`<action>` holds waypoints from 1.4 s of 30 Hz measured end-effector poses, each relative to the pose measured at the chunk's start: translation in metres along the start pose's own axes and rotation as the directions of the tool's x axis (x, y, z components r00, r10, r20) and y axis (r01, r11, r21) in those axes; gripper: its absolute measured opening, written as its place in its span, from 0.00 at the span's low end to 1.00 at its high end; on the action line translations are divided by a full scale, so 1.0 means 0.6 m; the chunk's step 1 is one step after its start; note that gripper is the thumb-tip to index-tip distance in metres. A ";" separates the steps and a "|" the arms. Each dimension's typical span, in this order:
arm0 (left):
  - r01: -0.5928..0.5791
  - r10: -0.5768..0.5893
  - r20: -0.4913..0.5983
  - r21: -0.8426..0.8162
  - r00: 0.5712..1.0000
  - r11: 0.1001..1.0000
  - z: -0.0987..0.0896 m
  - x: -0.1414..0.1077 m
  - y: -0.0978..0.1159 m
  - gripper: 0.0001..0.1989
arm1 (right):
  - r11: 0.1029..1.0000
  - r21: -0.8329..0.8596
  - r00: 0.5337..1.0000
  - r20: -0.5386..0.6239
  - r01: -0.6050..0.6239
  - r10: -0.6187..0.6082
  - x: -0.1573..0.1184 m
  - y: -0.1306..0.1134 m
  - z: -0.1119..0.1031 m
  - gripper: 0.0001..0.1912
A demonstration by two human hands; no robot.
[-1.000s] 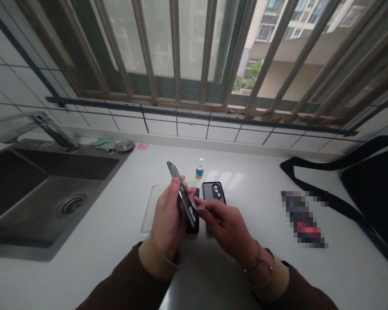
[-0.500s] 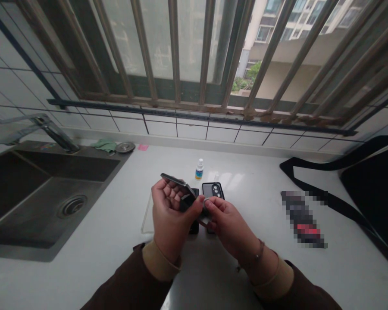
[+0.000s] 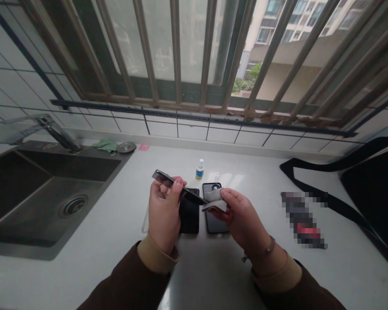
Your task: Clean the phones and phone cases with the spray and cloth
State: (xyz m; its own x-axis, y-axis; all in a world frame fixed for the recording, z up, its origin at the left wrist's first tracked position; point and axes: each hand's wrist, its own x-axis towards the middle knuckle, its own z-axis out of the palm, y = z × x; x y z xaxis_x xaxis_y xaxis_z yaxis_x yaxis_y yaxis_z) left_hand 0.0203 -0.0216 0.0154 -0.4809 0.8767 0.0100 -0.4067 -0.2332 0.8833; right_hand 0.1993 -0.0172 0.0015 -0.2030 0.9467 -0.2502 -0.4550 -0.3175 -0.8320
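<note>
My left hand (image 3: 166,211) grips a dark smartphone (image 3: 168,181) by its edges, held tilted above the counter. A grey cloth (image 3: 217,201) is pinched in the fingers of my right hand (image 3: 242,215), folded around or touching the phone's lower right end. Beneath the hands lies a second black phone (image 3: 190,215), flat on the counter. To its right a dark phone case (image 3: 215,224) with a camera cutout is partly covered by the cloth and my right hand. Behind the left wrist, the edge of a clear case (image 3: 145,219) shows.
A small white-capped bottle (image 3: 199,170) stands behind the phones on the white counter (image 3: 116,275). At left is a steel sink (image 3: 51,202) with a faucet (image 3: 56,133). A green cloth (image 3: 105,145) lies near the wall. Black straps (image 3: 330,206) and a blurred item lie right.
My left hand has turned, bringing the thumb over the phone's edge. My right hand has moved slightly right, and the grey cloth now shows opened out at the phone's end.
</note>
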 end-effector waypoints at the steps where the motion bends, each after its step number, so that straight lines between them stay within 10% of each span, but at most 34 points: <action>1: 0.022 -0.022 0.005 -0.018 1.000 1.000 0.000 0.000 0.000 0.20 | 1.000 0.023 1.000 -0.024 0.012 -0.012 0.002 -0.002 -0.001 0.17; 7: 0.270 -0.271 0.171 0.033 0.947 0.962 0.007 -0.009 0.010 0.26 | 0.949 -0.054 0.931 -0.185 0.310 -0.315 0.011 0.001 -0.011 0.15; 9: 0.408 -0.423 0.341 0.118 0.839 0.905 0.006 -0.015 0.009 0.28 | 0.870 -0.245 0.869 -0.156 0.427 -0.470 0.008 0.001 -0.013 0.13; 13: 0.537 -0.624 0.610 0.354 0.488 0.766 -0.001 -0.026 -0.002 0.29 | 0.630 -0.501 0.764 0.106 0.594 -0.636 -0.012 -0.001 -0.012 0.10; 16: 0.529 -0.652 0.661 0.426 0.373 0.734 -0.003 -0.030 -0.009 0.27 | 0.542 -0.527 0.733 0.269 0.655 -0.624 -0.025 0.000 -0.009 0.09; 31: 0.706 -0.590 0.682 0.151 0.432 0.691 -0.004 -0.025 0.008 0.32 | 0.604 -0.709 0.876 0.038 0.363 -0.481 -0.002 0.001 -0.019 0.18; 37: 0.728 -0.662 0.347 -0.097 0.664 0.679 0.010 -0.012 0.010 0.23 | 0.641 -0.693 0.871 -0.039 0.330 -0.491 0.010 0.002 -0.025 0.20; 42: 0.460 -0.436 0.148 -0.273 0.888 0.845 0.019 -0.013 0.005 0.14 | 0.825 -0.524 0.946 -0.099 0.213 -0.308 0.015 0.018 -0.019 0.22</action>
State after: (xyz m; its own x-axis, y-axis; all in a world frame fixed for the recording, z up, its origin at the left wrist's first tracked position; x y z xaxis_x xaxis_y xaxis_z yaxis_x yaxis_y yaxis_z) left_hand 0.0319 -0.0241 0.0231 -0.1347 0.9424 -0.3063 -0.7767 0.0916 0.6232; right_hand 0.2026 -0.0116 -0.0154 0.0341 0.9990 -0.0299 0.0358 -0.0312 -0.9989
